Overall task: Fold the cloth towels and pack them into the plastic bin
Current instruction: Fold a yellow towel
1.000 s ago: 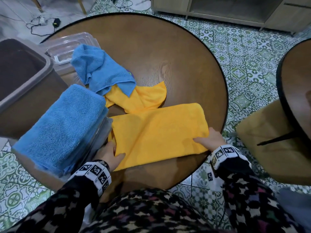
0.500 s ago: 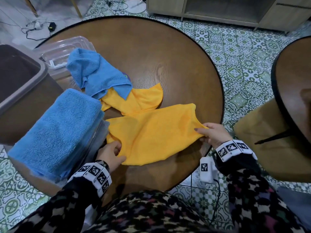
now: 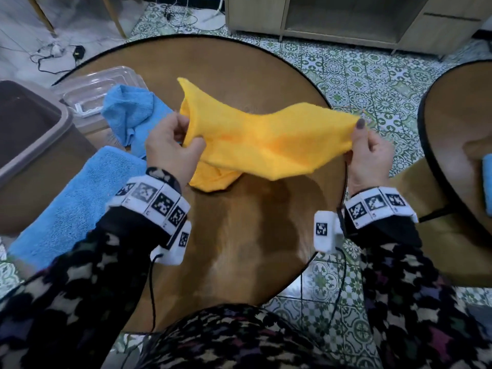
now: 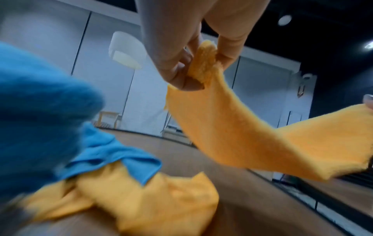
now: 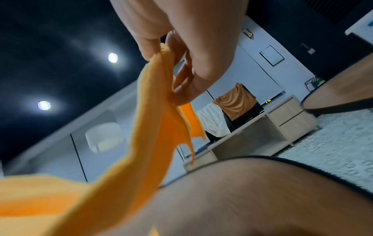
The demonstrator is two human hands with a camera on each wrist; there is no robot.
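At the far left of the head view sits the brown bin [image 3: 34,134], open and, as far as I can see into it, dark inside. A clear lid [image 3: 98,89] lies just behind it. A folded blue towel [image 3: 80,198] rests at the lower left beside my left sleeve, and a loose blue towel [image 3: 133,115] lies crumpled above it on the round wooden table [image 3: 253,235].

My left hand [image 3: 170,145] pinches one end of the yellow towel [image 3: 266,139] between thumb and curled fingers, and my right hand [image 3: 370,153] pinches the other end the same way. The towel hangs stretched between them in the middle of the frame, lifted clear of the table, with its long axis running left to right across my body. A second yellow towel [image 4: 141,199] lies heaped on the table beneath my left hand.

I judge the next fold brings the two ends together. The left hand is nearer the bin, so the right end should travel leftward.

To the right are a second table [image 3: 458,145] and patterned green floor tiles [image 3: 372,83]. A pale cabinet [image 3: 346,20] stands at the top. The wrist views are blurred, so I cannot tell how many layers I hold.
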